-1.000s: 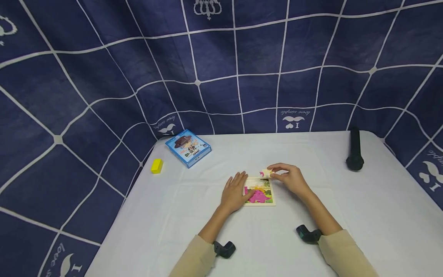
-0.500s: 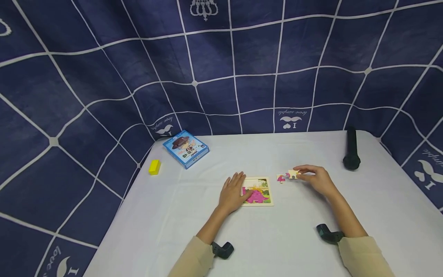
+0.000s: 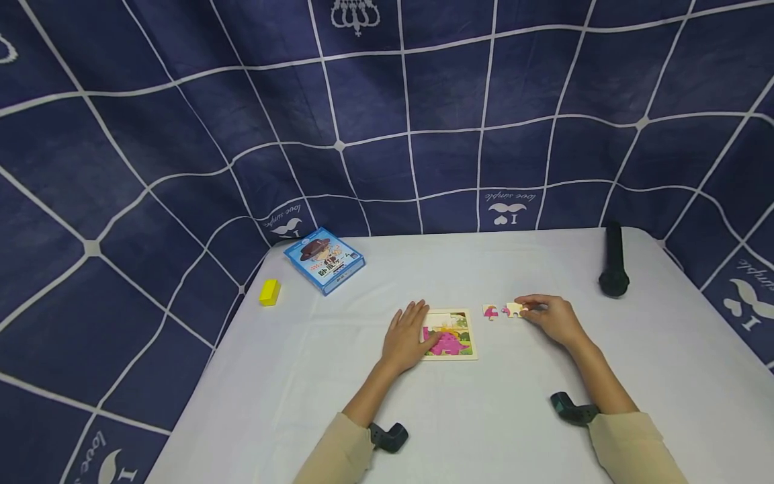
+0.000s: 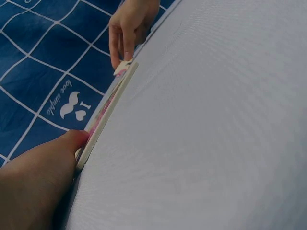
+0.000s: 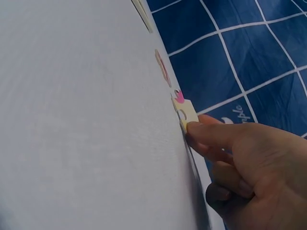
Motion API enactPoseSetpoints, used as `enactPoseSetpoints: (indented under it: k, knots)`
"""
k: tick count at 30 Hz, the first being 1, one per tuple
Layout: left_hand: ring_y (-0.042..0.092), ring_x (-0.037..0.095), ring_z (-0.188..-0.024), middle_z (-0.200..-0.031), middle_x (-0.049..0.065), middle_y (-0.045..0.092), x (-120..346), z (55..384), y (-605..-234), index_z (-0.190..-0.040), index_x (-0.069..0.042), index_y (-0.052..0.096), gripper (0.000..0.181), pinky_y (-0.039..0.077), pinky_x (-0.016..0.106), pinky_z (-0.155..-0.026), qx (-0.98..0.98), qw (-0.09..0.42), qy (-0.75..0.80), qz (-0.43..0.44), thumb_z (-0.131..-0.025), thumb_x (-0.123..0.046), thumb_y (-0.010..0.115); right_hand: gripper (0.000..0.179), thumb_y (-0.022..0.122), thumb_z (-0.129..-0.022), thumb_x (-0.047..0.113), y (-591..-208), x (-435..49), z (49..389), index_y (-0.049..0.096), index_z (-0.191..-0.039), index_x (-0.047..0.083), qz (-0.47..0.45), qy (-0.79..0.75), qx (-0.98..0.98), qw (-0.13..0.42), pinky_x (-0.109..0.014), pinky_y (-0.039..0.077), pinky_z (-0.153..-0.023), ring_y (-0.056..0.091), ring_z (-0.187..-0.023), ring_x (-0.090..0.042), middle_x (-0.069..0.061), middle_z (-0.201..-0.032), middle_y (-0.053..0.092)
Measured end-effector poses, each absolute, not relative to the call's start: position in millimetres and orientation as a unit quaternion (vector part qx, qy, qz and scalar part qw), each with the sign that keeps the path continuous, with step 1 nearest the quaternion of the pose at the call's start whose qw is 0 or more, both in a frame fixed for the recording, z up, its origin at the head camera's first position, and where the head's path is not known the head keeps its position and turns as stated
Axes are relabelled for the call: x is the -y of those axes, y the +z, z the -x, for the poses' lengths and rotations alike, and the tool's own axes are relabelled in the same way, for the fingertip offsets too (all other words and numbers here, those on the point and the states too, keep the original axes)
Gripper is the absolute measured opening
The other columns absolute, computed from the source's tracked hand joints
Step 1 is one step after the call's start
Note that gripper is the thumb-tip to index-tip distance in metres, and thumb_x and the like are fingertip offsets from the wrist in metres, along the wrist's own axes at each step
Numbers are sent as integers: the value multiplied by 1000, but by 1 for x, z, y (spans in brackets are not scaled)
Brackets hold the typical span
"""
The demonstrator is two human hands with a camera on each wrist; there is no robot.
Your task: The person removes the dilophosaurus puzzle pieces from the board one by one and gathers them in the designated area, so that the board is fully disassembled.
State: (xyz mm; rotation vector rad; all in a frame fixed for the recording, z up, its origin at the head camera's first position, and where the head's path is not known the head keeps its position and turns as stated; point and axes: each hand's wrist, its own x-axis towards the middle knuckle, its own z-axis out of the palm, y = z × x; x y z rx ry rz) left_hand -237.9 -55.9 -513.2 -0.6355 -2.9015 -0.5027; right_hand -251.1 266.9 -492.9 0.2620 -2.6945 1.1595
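A framed jigsaw puzzle [image 3: 455, 343] with a pink dinosaur picture lies on the table in front of me. My left hand [image 3: 406, 339] rests on its left side, fingers straight, the thumb over the picture. To the right of the frame, my right hand [image 3: 553, 317] pinches a cream puzzle piece [image 5: 187, 112] with a pink patch between thumb and fingers, low over the cloth. Between the frame and that hand lies a loose pink-and-white puzzle piece [image 3: 490, 312]. In the left wrist view, the puzzle's edge shows past my left thumb.
A blue picture box [image 3: 325, 260] sits at the back left, with a yellow block [image 3: 270, 292] beside it near the left edge. A black microphone [image 3: 614, 262] lies at the back right. Behind the white table [image 3: 338, 396] hangs a dark blue checked curtain [image 3: 447, 101].
My right hand has carried the pinched piece from the puzzle's top edge out to the right and lowered it, uncovering the loose piece. The left hand has stayed on the frame.
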Motion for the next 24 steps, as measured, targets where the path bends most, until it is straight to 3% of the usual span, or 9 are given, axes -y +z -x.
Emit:
enactPoseSetpoints:
  k: [3,9,16,20,24]
  knots:
    - [20,20,-138,-148,3,30,56,237,-513,-142,-10,35,70,14,39,-112,961,68,-167,211,-90,-54,46,24,72,-78,6,-494,-266,252,70,-102,5,-93,378,915,104,-37,41,-71,57,-83,-26,-11,-86,68]
    - [20,20,-138,-148,4,30,56,238,-512,-142,-9,36,70,14,39,-112,960,69,-169,213,-90,-54,45,20,72,-78,7,-496,-266,252,71,-98,4,-106,363,917,124,-50,41,-82,58,-97,-37,-16,-96,67]
    - [19,20,-138,-149,3,30,56,239,-512,-142,-10,35,70,12,38,-112,960,68,-171,211,-90,-54,45,20,71,-79,8,-496,-267,254,71,-99,4,-114,353,920,131,-48,42,-80,58,-97,-37,-16,-97,67]
    - [19,19,-138,-149,3,29,57,239,-515,-143,-10,34,70,12,37,-112,960,67,-169,212,-90,-55,45,22,72,-79,8,-493,-263,253,71,-100,5,-116,350,918,147,-42,44,-73,60,-90,-32,-12,-91,67]
    - [18,19,-138,-149,2,28,57,239,-516,-143,-11,34,70,11,37,-113,960,65,-171,212,-90,-55,45,22,74,-77,8,-486,-248,250,71,-99,7,-126,369,906,164,-28,41,-52,53,-66,-19,-8,-87,67]
